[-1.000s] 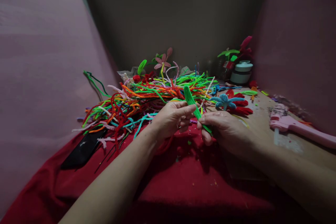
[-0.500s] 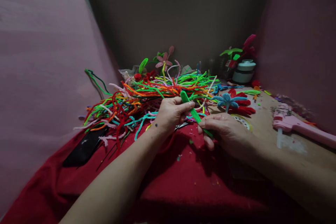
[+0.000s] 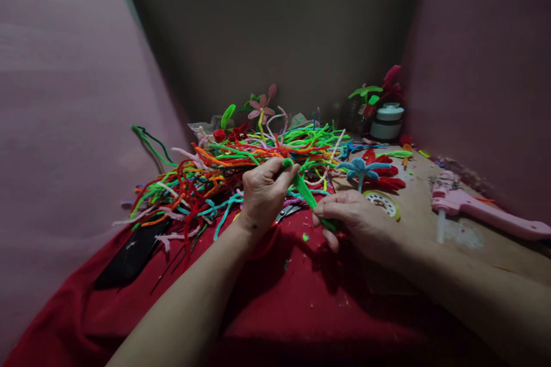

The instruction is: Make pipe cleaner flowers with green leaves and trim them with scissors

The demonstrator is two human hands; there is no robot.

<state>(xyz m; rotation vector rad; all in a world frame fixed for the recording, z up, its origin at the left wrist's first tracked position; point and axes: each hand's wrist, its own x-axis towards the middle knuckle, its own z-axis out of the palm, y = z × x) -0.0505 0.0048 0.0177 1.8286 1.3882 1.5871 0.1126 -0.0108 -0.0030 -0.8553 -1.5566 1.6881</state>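
Observation:
A flat green leaf shape made of pipe cleaner (image 3: 305, 191) slants between my two hands above the red cloth (image 3: 275, 304). My left hand (image 3: 266, 188) pinches its upper end between thumb and fingers. Lower down, my right hand (image 3: 350, 215) grips the other end, with the fingertips closed round it. Behind the hands lies a heap of loose pipe cleaners (image 3: 206, 155) in many colours. Scissors (image 3: 287, 213) rest on the cloth by my left wrist, partly hidden. A blue pipe-cleaner flower (image 3: 360, 168) stands just beyond my right hand.
On the right are a roll of tape (image 3: 390, 206) and a pink glue gun (image 3: 482, 210). A lidded jar (image 3: 387, 121) stands at the back near red petals (image 3: 385, 175). A black phone (image 3: 129, 255) lies at left. Pink walls (image 3: 77, 126) rise on both sides.
My left hand has turned and closed more over the leaf's upper end, covering its tip. My right hand keeps its grip. The whole view has shifted slightly, so the table things appear further left.

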